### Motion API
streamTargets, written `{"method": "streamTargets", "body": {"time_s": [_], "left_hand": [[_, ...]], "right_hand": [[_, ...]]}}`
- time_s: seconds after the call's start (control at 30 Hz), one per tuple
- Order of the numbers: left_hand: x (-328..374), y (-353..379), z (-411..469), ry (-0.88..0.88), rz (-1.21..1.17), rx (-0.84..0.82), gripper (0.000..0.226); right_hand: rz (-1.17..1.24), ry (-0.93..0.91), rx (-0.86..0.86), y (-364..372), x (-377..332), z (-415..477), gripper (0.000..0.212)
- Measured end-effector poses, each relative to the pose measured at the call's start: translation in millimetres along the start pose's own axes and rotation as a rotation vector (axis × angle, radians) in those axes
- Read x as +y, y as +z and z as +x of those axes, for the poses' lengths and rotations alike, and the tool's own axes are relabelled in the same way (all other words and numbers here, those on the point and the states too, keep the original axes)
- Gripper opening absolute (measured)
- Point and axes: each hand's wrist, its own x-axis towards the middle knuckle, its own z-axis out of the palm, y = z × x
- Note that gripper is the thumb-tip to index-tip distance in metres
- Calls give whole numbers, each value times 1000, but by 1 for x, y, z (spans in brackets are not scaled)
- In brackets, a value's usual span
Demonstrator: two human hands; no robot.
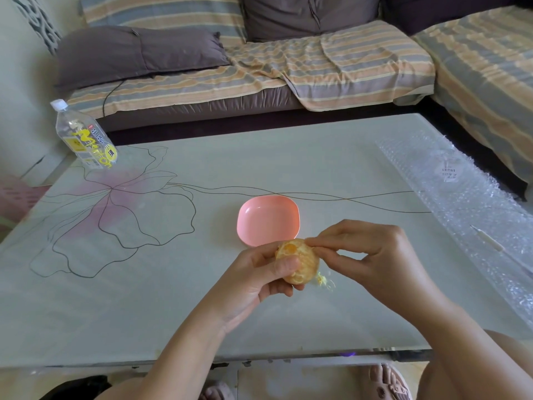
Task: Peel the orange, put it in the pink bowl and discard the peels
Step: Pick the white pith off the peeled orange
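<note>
My left hand holds a mostly peeled orange just above the table, thumb pressed on its front. My right hand pinches a thin strand of white pith at the orange's top right side. The pink bowl stands empty on the table right behind the orange. A few small yellow scraps of pith lie on the table under my hands.
A clear plastic bottle with a yellow label stands at the table's far left corner. Bubble wrap covers the right side of the glass table. A striped sofa with cushions runs behind. A pink basket sits at the left.
</note>
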Motion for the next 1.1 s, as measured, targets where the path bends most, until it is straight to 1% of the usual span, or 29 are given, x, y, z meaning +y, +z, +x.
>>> {"method": "streamTargets", "body": {"time_s": [0.1,0.17,0.23,0.27,0.37,0.53,0.73,0.83,1.0,1.03,1.1], "left_hand": [[-2,1,0,-10,16,-10,47],[-3,1,0,-18,22,-12,37],[-3,1,0,-29,27,-15,27],[-3,1,0,-32,32,-20,27],[-1,2,0,-19,67,-30,36],[-1,3,0,17,100,-46,45],[-1,1,-2,20,96,-35,56],[-1,-1,-1,20,81,8,60],[-2,-6,2,47,67,82,53],[-3,-8,2,51,55,94,52],[-3,-9,3,58,30,110,49]], "right_hand": [[-188,-99,3,2,1,-1,11],[-286,-136,16,4,3,-1,11],[-301,-139,37,6,4,-2,11],[-269,-117,49,6,4,-2,9],[-153,-29,73,5,4,-1,10],[-92,35,82,7,6,-1,13],[-113,137,110,8,12,2,12],[-172,197,66,7,17,2,8],[-339,341,-115,10,25,2,4],[-369,355,-147,12,26,3,6],[-402,373,-206,13,28,2,20]]}}
